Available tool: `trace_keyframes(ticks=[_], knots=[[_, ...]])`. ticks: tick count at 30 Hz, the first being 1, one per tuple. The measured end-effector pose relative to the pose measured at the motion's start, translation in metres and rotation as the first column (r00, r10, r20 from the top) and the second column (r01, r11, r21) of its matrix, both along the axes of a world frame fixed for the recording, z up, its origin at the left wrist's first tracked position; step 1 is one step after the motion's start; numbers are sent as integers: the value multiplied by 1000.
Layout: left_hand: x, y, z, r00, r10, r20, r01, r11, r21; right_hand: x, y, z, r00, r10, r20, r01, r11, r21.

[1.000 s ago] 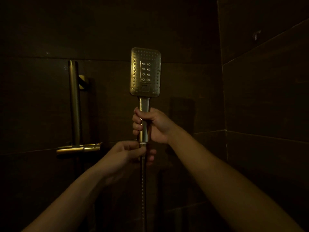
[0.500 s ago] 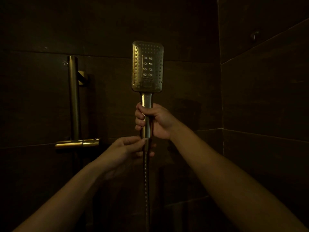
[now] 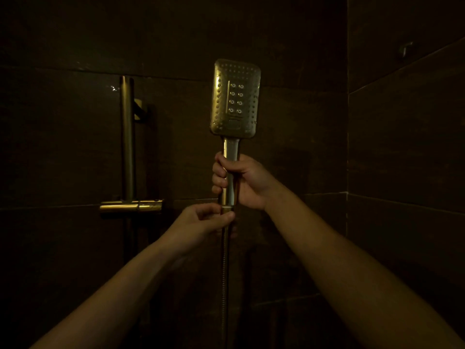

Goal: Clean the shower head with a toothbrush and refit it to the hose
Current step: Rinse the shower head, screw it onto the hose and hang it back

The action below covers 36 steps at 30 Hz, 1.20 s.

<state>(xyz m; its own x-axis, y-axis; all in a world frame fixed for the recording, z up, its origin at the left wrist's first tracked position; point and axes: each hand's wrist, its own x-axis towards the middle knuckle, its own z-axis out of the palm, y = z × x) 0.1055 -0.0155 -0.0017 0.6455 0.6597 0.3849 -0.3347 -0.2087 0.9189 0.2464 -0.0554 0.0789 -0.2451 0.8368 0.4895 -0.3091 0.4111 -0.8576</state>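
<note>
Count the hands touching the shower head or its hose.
2. The right hand grips the shower head by its handle; the left hand pinches the hose connector just below it. No other hand shows.

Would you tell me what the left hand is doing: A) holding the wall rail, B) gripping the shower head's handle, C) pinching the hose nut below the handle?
C: the left hand pinches the hose nut just under the shower head, which the right hand grips.
</note>
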Motion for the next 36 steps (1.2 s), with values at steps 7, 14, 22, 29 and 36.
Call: trace_keyframes(ticks=[7,14,22,29,36], knots=[[4,-9,-4,990,139,15,-140,986,90,2,6,-6,1000,-5,5,5,1000,0],[1,-10,-7,995,-82,56,85,994,-66,5,9,-10,1000,2,1,-2,1000,-6],[8,-2,-12,997,40,71,-37,998,-47,10,15,-13,1000,14,-1,-14,1000,-22],[9,3,-15,985,170,8,-170,983,71,8,16,-14,1000,17,16,-16,999,-29],[2,6,-17,998,58,-16,-58,998,34,5,20,-17,1000,12,22,-11,999,-36]])
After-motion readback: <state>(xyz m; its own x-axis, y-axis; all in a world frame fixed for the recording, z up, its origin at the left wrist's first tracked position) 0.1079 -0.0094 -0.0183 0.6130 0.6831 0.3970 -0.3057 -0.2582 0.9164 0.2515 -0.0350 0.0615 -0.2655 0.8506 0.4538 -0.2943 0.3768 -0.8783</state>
